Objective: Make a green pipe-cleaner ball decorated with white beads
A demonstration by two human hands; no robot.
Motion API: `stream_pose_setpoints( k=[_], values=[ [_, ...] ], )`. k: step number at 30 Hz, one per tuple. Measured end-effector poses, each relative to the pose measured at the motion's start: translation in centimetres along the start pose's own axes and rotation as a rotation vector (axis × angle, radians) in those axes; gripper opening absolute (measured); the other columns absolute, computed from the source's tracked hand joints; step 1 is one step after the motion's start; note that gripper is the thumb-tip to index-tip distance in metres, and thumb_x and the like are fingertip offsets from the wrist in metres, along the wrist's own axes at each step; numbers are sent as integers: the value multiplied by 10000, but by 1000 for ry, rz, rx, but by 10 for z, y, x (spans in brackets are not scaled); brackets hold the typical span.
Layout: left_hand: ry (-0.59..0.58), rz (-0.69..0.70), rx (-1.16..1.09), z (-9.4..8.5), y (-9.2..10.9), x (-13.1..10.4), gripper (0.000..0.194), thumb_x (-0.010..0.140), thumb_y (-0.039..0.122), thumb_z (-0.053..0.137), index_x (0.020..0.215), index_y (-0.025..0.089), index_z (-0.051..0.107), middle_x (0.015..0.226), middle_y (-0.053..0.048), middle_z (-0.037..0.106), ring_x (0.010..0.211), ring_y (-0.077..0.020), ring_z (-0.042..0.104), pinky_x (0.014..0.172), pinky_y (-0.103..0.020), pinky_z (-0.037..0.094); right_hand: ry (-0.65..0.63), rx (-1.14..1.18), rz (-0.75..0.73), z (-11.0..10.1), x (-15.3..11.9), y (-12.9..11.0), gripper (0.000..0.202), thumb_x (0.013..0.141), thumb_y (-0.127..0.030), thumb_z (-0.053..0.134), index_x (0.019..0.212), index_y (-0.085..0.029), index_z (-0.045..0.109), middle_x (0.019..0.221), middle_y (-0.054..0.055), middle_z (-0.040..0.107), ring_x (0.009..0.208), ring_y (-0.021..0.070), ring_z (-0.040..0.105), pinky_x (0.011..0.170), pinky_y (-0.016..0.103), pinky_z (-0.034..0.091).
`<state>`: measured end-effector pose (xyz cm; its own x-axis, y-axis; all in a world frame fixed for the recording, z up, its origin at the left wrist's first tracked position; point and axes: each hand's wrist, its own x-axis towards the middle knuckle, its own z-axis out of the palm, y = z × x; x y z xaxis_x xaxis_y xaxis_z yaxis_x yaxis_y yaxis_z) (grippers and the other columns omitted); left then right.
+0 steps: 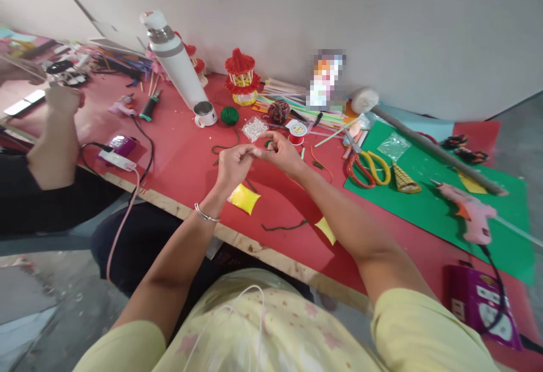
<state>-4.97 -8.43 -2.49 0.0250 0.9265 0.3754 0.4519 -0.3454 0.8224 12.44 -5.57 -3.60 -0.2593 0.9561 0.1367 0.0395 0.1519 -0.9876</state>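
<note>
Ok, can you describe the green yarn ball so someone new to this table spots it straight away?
Find the tall white bottle standing on the red tabletop, with a white mug at its foot. Just right of that mug, beyond the left hand, sits the green yarn ball. It is one solid dark green, unlike the multicoloured yarn ball farther right.

Table (pixel 190 163): one flask (pixel 178 66), one spool (pixel 297 131), one bead packet (pixel 254 128), one pair of scissors (pixel 361 152); two purple boxes (pixel 479 304) toward the near edge.
</note>
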Motion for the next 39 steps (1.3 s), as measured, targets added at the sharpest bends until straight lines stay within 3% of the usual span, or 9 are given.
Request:
stream_pose_setpoints(
  k=[3, 6, 10, 18, 22, 25, 31, 35, 39],
  values=[
    [18, -34, -38, 1, -1, 1, 182, 871, 246, 631, 860, 184, 802, 682, 6, 690, 605, -113, 567, 594, -227, 431, 3, 5, -81, 0, 2, 3, 517, 725, -558, 850, 1055, -198, 680, 621, -86, 441, 583, 89, 378, 565, 235, 335],
    [15, -62, -65, 1, -2, 0, 186, 873, 295, 657, 857, 174, 797, 694, 5, 693, 614, -114, 566, 594, -229, 433, -8, 4, -95, 0, 1, 2, 377, 809, -538, 760, 871, -172, 694, 705, -15, 600, 654, 116, 494, 640, 261, 411],
    [-17, -26, -53, 1, -4, -1, 207, 882, 340, 671, 868, 183, 805, 729, -5, 715, 657, -128, 603, 634, -237, 464, 30, -134, -143, 0, -5, -9, 288, 909, -464, 645, 838, -187, 682, 825, 32, 677, 782, 155, 574, 746, 276, 450],
    [-40, -8, -74, 5, -3, -6, 188, 856, 351, 703, 876, 204, 818, 716, -13, 720, 660, -141, 627, 631, -255, 483, 145, -405, -182, 1, -14, -19, 421, 1024, -428, 468, 659, -228, 411, 647, -11, 456, 648, 144, 414, 654, 288, 329],
    [-37, -18, -66, 5, 6, -9, 158, 797, 321, 767, 906, 217, 817, 492, 59, 468, 465, -87, 407, 494, -251, 322, 177, -360, -181, 1, -12, -18, 478, 1026, -464, 467, 637, -231, 317, 620, -30, 353, 614, 130, 347, 619, 305, 274],
    [-27, -18, -67, 1, 11, -11, 199, 761, 292, 793, 946, 220, 800, 478, 86, 339, 450, -78, 302, 489, -266, 260, 166, -224, -148, 2, -11, -15, 490, 1017, -519, 473, 648, -229, 333, 640, -36, 329, 621, 123, 340, 607, 294, 276],
    [-25, -38, -132, -8, 10, -16, 231, 769, 141, 638, 976, 237, 675, 562, 67, 458, 490, -93, 365, 510, -261, 287, 211, -64, -14, 3, -7, -10, 575, 948, -681, 516, 639, -233, 329, 624, -41, 301, 598, 118, 329, 567, 270, 294],
    [-52, -22, -66, -10, 10, -17, 25, 820, 203, 647, 814, 219, 628, 580, 47, 487, 513, -89, 390, 524, -252, 305, 203, -59, -26, 2, -6, -9, 601, 947, -679, 535, 617, -230, 309, 601, -43, 292, 573, 111, 333, 549, 266, 299],
    [-44, -18, -31, -7, 9, -15, 131, 844, 278, 663, 736, 205, 675, 558, 35, 487, 509, -90, 393, 512, -248, 304, 217, -64, -14, 3, -5, -8, 606, 937, -686, 551, 605, -230, 328, 583, -40, 328, 579, 111, 384, 545, 257, 328]
  ],
)
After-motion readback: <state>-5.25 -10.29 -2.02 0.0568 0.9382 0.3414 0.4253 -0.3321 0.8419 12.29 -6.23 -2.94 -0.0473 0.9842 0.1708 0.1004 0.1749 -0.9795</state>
